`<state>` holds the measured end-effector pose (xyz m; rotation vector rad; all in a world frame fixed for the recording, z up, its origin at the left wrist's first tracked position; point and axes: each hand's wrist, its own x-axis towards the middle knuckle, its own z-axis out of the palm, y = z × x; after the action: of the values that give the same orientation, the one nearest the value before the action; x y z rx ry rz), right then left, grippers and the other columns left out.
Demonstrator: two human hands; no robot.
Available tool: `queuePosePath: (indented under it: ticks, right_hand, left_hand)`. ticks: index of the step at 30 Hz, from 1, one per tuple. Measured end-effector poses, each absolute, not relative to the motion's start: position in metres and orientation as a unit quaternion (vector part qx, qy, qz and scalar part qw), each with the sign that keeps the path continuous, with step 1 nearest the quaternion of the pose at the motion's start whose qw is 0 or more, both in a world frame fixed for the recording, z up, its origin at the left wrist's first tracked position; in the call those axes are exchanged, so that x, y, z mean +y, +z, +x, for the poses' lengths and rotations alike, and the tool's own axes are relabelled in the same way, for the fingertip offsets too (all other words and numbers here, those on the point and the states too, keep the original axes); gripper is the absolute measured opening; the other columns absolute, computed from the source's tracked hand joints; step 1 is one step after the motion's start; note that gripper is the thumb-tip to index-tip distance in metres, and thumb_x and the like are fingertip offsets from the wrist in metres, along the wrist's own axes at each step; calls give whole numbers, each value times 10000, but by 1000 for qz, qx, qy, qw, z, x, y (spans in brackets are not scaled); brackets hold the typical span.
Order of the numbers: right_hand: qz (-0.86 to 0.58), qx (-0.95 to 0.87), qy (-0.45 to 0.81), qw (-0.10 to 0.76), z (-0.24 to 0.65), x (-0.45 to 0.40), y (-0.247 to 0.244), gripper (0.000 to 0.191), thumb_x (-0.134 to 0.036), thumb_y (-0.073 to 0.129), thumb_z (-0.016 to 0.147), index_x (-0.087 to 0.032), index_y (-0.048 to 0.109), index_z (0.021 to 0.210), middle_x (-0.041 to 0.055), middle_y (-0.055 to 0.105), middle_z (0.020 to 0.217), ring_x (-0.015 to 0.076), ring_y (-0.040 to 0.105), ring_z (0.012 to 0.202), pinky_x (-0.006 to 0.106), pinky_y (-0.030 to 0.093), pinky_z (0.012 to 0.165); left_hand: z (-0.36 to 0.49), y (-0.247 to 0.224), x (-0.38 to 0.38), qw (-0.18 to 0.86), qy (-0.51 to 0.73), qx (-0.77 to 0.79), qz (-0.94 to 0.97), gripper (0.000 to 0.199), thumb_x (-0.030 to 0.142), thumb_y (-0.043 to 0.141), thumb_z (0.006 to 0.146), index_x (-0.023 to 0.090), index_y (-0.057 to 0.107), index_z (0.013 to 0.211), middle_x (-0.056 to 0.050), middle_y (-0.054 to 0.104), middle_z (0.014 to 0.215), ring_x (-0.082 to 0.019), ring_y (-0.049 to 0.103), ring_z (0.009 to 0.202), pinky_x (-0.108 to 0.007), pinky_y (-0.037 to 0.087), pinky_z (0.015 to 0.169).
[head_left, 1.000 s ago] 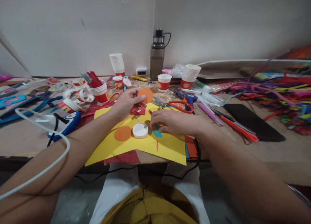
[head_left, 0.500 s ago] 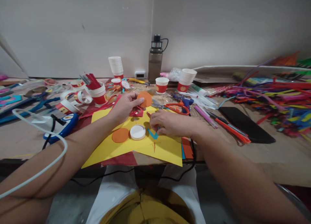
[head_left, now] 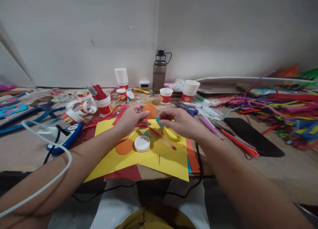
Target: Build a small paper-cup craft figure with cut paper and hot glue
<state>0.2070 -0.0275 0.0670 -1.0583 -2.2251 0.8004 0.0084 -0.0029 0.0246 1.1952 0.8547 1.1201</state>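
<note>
My left hand [head_left: 131, 119] pinches an orange paper disc [head_left: 149, 112] between thumb and fingers. Close beside the disc, my right hand [head_left: 177, 121] has its fingers closed on a small teal paper piece [head_left: 159, 121]. Below both hands lies yellow paper [head_left: 109, 162], bearing a second orange disc [head_left: 124, 147] and a round white lid [head_left: 142, 144]. A red pencil [head_left: 164, 139], a thin blue strip [head_left: 146, 133] and a yellow ring-shaped item [head_left: 171, 135], partly under my right hand, also rest there.
Paper cups [head_left: 101, 105] with red sticks stand left, near a blue-and-white device [head_left: 67, 139] and a white cable [head_left: 69, 156]. A dark bottle [head_left: 159, 73] stands behind. Pens [head_left: 238, 141], a black phone-like slab [head_left: 253, 136] and colourful strips [head_left: 293, 106] lie right.
My right hand has risen from the paper with the teal piece and moved toward the orange disc, uncovering the pencil and yellow ring. My left hand still holds the disc. The view has tilted slightly upward.
</note>
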Motion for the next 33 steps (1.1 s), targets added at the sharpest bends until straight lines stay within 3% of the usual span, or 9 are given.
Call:
queuePosePath:
  ticks: [3,6,12,18,23,26,29,33]
  right_hand:
    - [-421,-746,358,372,206,-19,57,167,-326,611,789,-164,602,831,-1,623,756,130,541,681,264,416,636]
    - [-442,-716,375,389,208,-13,50,184,-337,630,760,-167,604,828,-8,619,751,125,535,677,260,414,635]
    - [-526,-742,321,265,212,-3,42,194,-345,606,774,-172,600,686,-35,534,615,100,447,562,244,331,541]
    - [-548,-796,206,155,204,2,32,177,-323,637,756,-178,631,656,-16,575,615,119,490,602,246,307,541]
    - [-556,-786,163,214,214,2,42,243,-399,587,826,-178,670,770,10,630,710,133,526,652,245,336,571]
    - [-612,-750,81,240,234,2,54,301,-404,493,895,-166,674,861,57,669,792,166,575,709,271,373,627]
    - [-705,-687,-4,176,255,5,59,312,-387,534,879,-118,669,965,180,681,988,255,621,910,322,413,735]
    - [-779,-612,48,128,272,14,51,330,-352,641,811,-67,684,970,253,676,1032,314,622,1026,339,439,791]
  left_hand:
    - [11,26,-5,612,459,369,529,239,235,717,740,126,647,941,-60,697,878,-92,636,582,-216,576,534]
    - [10,27,-5,607,442,370,547,264,249,707,756,125,655,983,-61,697,879,-76,608,520,-211,561,507]
    - [0,31,7,571,531,374,502,319,229,751,692,130,621,966,-50,694,841,-98,621,562,-179,500,415]
    - [1,30,7,574,531,380,494,284,258,732,718,131,628,950,-50,684,830,-112,629,595,-180,496,399]
    - [7,25,1,580,522,393,488,207,244,724,738,121,653,888,-58,689,860,-87,609,595,-193,542,478]
    - [6,25,4,584,534,397,466,189,225,732,725,114,655,858,-57,692,865,-80,609,593,-206,558,519]
    - [3,24,9,587,554,377,454,185,219,736,719,112,645,839,-49,691,828,-92,630,634,-217,568,562]
    - [0,23,14,577,581,356,451,191,178,736,712,105,635,857,-47,689,820,-111,654,708,-239,582,632]
